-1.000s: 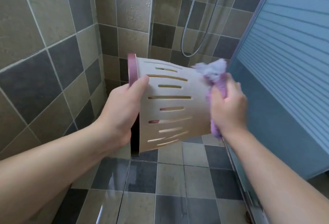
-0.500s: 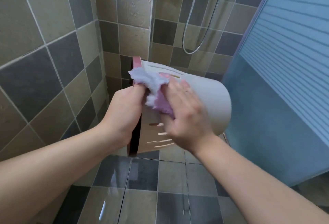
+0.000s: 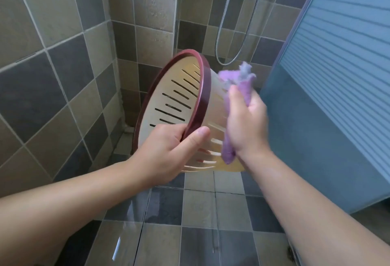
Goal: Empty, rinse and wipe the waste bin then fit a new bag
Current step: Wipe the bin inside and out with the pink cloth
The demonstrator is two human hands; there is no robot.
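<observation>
So the cream slotted waste bin (image 3: 168, 105) is held up in the air on its side, dark red rim (image 3: 198, 105) and open mouth tipped toward the camera and the left. Left hand (image 3: 168, 151) grips the rim at its lower edge, thumb on the outside. Right hand (image 3: 247, 126) has a purple cloth (image 3: 242, 84) bunched in its fingers, pressed against the bin's outer wall. Behind it: tiled wall (image 3: 63, 65), shower hose (image 3: 228, 33), wet floor tiles (image 3: 190, 223) below, a blue ribbed panel (image 3: 337, 75) on the right.
</observation>
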